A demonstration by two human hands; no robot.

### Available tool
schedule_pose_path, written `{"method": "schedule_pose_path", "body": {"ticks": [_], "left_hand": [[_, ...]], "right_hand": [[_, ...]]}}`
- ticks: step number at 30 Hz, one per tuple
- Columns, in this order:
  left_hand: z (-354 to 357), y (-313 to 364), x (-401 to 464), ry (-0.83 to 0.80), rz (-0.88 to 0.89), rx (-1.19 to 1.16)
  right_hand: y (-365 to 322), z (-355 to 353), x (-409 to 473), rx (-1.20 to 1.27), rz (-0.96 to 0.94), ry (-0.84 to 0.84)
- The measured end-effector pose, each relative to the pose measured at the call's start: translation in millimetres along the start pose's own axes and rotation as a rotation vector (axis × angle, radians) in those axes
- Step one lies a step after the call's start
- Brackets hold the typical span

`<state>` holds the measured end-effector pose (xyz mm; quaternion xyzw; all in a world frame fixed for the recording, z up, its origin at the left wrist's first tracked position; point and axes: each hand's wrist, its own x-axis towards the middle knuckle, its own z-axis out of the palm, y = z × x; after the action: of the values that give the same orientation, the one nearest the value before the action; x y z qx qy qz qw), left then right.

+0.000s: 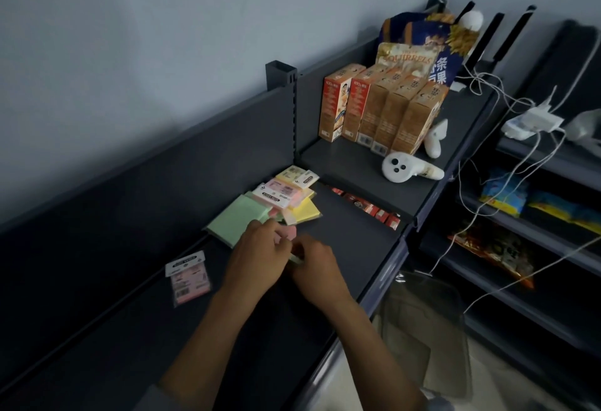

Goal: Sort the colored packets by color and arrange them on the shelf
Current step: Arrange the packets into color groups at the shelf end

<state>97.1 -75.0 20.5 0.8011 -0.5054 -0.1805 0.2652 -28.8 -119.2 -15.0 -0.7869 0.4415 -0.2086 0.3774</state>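
1. Both forearms come up from bottom edge, hands meeting over the dark shelf [130, 329] mid-frame.
2. L hand [257, 254]: fingers curled, pinching a pink packet [287, 234] at its near edge. Packet partly hidden by the fingers.
3. R hand [317, 272]: fingers curled too, just beside L hand, tips at a pale green packet [296, 259], only a sliver shows. Looks like a pinch, but can't tell for sure.
4. Mixed pile of packets just beyond the hands, on same shelf: big green packet [232, 220] at left, yellow packet [307, 210] at right, a pink one w/ white header card [278, 195] on top, another yellow one [297, 175] at far end near the back panel.
5. Lone pink packet w/ header [188, 277] lies well apart, left of L hand, near shelf's back panel.
6. Next shelf section, further right, sits higher: row of orange/brown boxes [377, 111] upright, snack bags [422, 43] behind them.
7. Two white controllers [401, 168] in front of and beside the boxes.
8. Red packs [370, 207] on the level below, partly hidden.
9. White cables + charger [540, 118] on rack at far right.
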Motion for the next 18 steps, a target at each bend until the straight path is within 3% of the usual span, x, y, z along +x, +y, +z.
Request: {"method": "schedule_pose_path", "body": {"ticks": [12, 18], "left_hand": [[12, 38, 0, 0.09, 0.035, -0.166], [15, 44, -2, 0.155, 0.088, -0.187]], "right_hand": [[2, -35, 1, 0.118, 0.047, 0.072], [13, -59, 0, 0.367, 0.018, -0.015]]}}
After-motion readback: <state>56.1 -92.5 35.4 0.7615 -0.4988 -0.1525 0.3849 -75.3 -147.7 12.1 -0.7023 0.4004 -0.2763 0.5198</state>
